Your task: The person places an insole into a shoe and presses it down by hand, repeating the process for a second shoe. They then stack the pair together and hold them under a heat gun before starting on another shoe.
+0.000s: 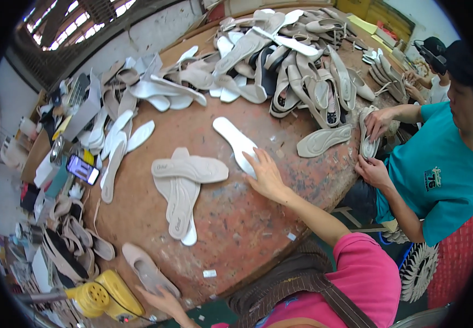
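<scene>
No true container is seen; the round, worn reddish-brown tabletop (231, 218) serves as the holder, w/ scraps of white debris scattered on it. A white insole (236, 143), flat and elongated, lies near the centre, and its near end is touched by the right hand (266, 176), fingers laid flat and spread on it, nothing gripped. The left hand (162, 302) is seen at the lower edge, open and relaxed, fingers partly cut off by the frame; it rests just beside a beige flat shoe (148, 270), and whether they touch cannot be told. A yellow heat gun (102, 295) lies near it.

Left of the white insole, a small stack of beige insoles (184, 188) is crossed over itself, smooth, w/ moulded contours. A big heap of beige shoe uppers and soles (285, 60) fills the far side; single items there are hard to separate. A smartphone (82, 169), screen lit, sits at the left edge among white soles. At the right, a co-worker in a teal shirt (428, 175) holds a beige sole pair (367, 143) in both hands; lower body hidden by the tabletop.
</scene>
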